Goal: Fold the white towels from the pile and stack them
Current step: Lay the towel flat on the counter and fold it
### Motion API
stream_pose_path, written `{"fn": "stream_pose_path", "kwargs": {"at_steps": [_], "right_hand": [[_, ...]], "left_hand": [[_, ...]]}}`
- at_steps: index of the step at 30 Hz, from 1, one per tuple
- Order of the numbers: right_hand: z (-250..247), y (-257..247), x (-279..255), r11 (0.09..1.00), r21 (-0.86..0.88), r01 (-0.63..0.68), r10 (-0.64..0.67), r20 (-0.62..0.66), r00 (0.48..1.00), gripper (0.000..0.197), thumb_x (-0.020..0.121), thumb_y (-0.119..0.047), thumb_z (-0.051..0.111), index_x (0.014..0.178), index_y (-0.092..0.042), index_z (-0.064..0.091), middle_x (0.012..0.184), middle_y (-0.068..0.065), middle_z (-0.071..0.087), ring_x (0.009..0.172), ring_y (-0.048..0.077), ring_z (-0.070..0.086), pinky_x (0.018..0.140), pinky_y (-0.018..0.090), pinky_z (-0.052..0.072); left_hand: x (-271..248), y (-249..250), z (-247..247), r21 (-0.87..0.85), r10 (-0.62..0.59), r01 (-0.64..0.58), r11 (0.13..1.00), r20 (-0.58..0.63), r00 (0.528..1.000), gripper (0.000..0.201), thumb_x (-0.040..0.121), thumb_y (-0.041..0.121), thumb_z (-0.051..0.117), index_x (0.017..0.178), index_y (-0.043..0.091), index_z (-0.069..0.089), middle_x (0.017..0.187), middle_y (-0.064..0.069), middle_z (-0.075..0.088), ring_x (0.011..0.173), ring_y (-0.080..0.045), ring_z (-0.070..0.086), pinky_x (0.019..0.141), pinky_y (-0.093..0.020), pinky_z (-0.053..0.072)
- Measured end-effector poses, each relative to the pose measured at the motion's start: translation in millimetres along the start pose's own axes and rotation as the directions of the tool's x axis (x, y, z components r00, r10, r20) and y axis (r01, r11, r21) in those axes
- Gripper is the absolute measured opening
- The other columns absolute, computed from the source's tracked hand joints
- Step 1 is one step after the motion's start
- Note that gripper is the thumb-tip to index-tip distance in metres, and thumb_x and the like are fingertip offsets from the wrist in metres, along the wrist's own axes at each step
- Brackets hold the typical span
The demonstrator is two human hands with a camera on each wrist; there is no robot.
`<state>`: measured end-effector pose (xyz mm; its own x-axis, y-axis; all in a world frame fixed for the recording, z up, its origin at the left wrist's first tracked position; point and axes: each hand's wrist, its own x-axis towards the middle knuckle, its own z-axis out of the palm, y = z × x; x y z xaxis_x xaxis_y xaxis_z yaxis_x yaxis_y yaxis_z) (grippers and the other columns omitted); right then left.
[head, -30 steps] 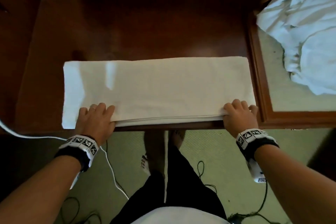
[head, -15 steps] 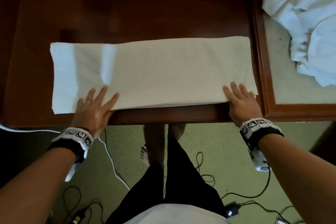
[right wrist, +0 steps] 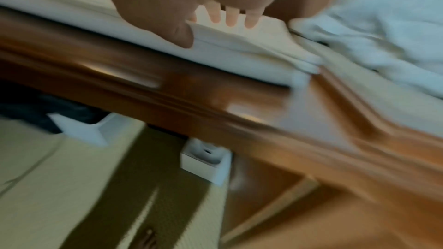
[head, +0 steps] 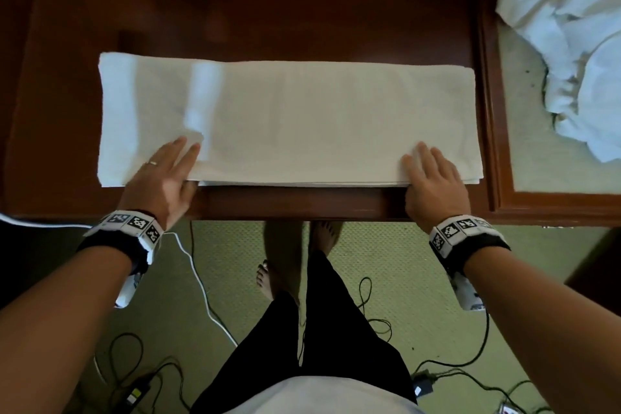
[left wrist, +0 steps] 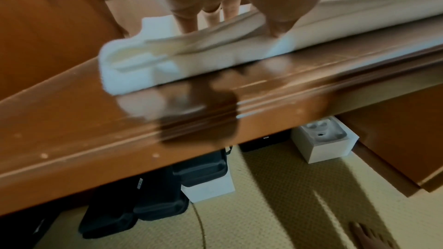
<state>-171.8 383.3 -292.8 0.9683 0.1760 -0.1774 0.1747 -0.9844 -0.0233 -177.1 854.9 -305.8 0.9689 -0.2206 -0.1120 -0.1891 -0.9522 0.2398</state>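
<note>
A white towel (head: 289, 118), folded into a long strip of several layers, lies across the dark wooden desk (head: 268, 3) near its front edge. My left hand (head: 164, 171) lies flat on the towel's near left part with straight fingers. My right hand (head: 433, 175) rests flat on its near right part, fingers straight too. In the left wrist view the fingers (left wrist: 187, 20) press down on the layered towel edge (left wrist: 153, 60). The right wrist view shows my fingertips (right wrist: 231, 18) on the towel (right wrist: 239, 50). A crumpled pile of white towels (head: 578, 37) sits at the far right.
The pile lies on a lower surface with a wooden frame (head: 494, 104) right of the desk. Cables (head: 201, 282) trail over the green carpet by my bare feet. White boxes (left wrist: 326, 139) and black cases (left wrist: 155, 194) stand under the desk.
Both hands went from curled over the towel's near edge to flat with straight fingers. They slid further onto the towel, which now lies further back from the desk's front edge.
</note>
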Motion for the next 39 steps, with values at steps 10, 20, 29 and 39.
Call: {"fn": "stream_pose_path", "kwargs": {"at_steps": [10, 20, 29, 39], "right_hand": [[9, -63, 12, 0.958, 0.065, 0.28, -0.285, 0.079, 0.955, 0.046, 0.095, -0.022, 0.052, 0.138, -0.008, 0.05, 0.149, 0.026, 0.041, 0.137, 0.049, 0.037, 0.1, 0.058, 0.047], [-1, -124, 34, 0.988, 0.112, 0.111, -0.13, 0.185, 0.974, 0.057, 0.103, -0.05, 0.021, 0.156, -0.029, 0.014, 0.166, 0.011, -0.001, 0.151, 0.039, 0.001, 0.118, 0.057, 0.017], [-2, -127, 35, 0.993, 0.09, 0.079, -0.093, 0.162, 0.982, 0.058, 0.094, -0.061, 0.03, 0.146, -0.036, 0.039, 0.159, 0.008, 0.027, 0.143, 0.037, 0.026, 0.112, 0.054, 0.03], [-1, -170, 119, 0.988, 0.115, 0.105, -0.108, 0.014, 0.994, 0.063, 0.097, -0.056, 0.031, 0.153, -0.027, 0.028, 0.164, 0.011, 0.016, 0.148, 0.039, 0.017, 0.111, 0.054, 0.026]], "left_hand": [[-10, -72, -35, 0.308, -0.138, 0.103, 0.946, 0.094, 0.986, 0.063, 0.085, -0.001, 0.063, 0.144, 0.016, 0.052, 0.155, -0.009, 0.043, 0.141, -0.04, 0.036, 0.109, -0.061, 0.03], [25, 5, -29, 0.079, -0.14, 0.131, 0.988, 0.129, 0.982, 0.068, 0.094, 0.05, 0.031, 0.153, 0.018, 0.036, 0.162, -0.013, 0.028, 0.147, -0.035, 0.028, 0.117, -0.054, 0.028], [48, -46, -5, 0.245, -0.287, 0.227, 0.942, 0.243, 0.927, 0.071, 0.094, 0.069, 0.001, 0.155, 0.038, -0.016, 0.167, 0.003, -0.015, 0.155, -0.029, -0.003, 0.12, -0.06, 0.011], [86, 50, 9, 0.119, -0.136, 0.112, 0.987, 0.214, 0.967, 0.072, 0.096, 0.061, 0.015, 0.16, 0.029, 0.004, 0.168, -0.007, -0.007, 0.154, -0.033, 0.001, 0.12, -0.061, 0.01]]}}
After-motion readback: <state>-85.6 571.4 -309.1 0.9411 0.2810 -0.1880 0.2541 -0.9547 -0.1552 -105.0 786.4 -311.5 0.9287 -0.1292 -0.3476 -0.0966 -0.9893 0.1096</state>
